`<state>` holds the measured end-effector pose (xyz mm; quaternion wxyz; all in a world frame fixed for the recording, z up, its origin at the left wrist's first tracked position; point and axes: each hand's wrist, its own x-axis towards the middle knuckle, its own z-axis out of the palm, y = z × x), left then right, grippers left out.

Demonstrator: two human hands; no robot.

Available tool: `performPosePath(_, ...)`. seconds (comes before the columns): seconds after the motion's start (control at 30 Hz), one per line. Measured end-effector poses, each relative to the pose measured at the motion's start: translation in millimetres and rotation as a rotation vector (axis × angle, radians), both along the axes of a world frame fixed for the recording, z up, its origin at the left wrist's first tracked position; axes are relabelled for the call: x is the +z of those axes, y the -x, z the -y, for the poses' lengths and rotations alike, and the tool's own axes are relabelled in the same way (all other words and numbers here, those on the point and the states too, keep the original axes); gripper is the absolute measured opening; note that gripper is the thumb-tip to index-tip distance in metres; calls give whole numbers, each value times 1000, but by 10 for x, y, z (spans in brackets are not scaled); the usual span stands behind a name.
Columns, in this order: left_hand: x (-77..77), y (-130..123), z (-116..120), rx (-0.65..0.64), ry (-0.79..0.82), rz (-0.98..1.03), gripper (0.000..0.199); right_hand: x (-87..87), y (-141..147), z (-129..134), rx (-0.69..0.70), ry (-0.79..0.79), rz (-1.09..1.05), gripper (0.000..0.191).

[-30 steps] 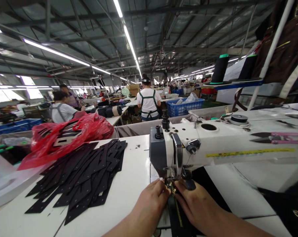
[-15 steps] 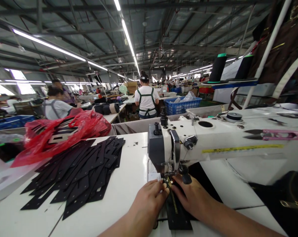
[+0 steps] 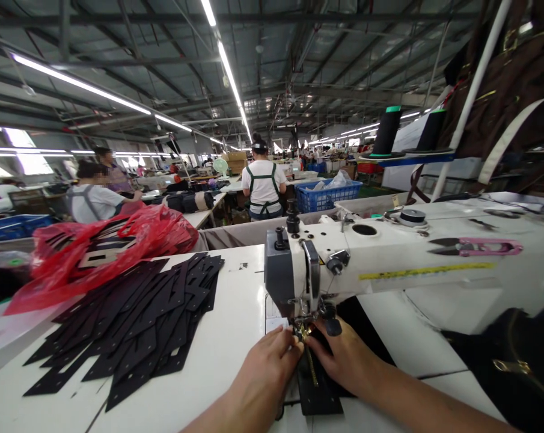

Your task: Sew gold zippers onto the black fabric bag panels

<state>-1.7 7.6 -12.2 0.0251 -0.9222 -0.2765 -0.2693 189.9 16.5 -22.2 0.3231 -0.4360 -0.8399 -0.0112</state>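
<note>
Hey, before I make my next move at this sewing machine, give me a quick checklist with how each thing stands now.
1. Left hand at the work, beside the gold zipper: ok.
2. Right hand at the work, on the zipper's other side: ok.
3. Fingertips clear of the needle: cannot tell; they are close under the head of the sewing machine, and the needle point can't be made out.
4. Pink-handled snips away from both hands: ok, on the machine's arm.
5. Loose black pieces apart from the machine: ok, piled to the left.
</note>
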Motion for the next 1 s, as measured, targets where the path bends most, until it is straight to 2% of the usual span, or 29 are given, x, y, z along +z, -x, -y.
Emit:
performPosePath(0.13,-17,37,17,-27,-90,-70,29,18,5,16,-135,21,21,21)
performPosePath(0.27,-40,50,18,-9,-83,-102,28,118,84,2,-291,103,73,12)
performPosePath(0.37,-42,61,15,-17,-84,-74,29,162,146,-52,-376,173,139,18)
performPosePath(0.43,-44,72,9,-21,-105,-67,29,163,175,-101,-379,214,198,21)
performPosePath(0.57,-53,97,-4,-43,-234,-63,31,184,200,-159,-342,264,316,22)
performPosePath(0.7,-68,133,-63,-51,-300,1,31,308,150,-57,-278,268,390,22)
performPosePath(0.8,-100,159,-147,-106,-385,59,32,385,51,180,-171,219,388,24)
performPosePath(0.87,-120,172,-147,-126,-407,57,31,380,-27,394,-46,166,355,42)
performPosePath(0.93,-122,181,-61,-106,-358,37,30,335,-103,591,84,132,299,67)
performPosePath(0.97,-111,180,8,-90,-312,27,29,311,-138,661,126,137,270,69)
performPosePath(1.0,-90,173,85,-69,-257,22,29,293,-169,703,136,164,246,62)
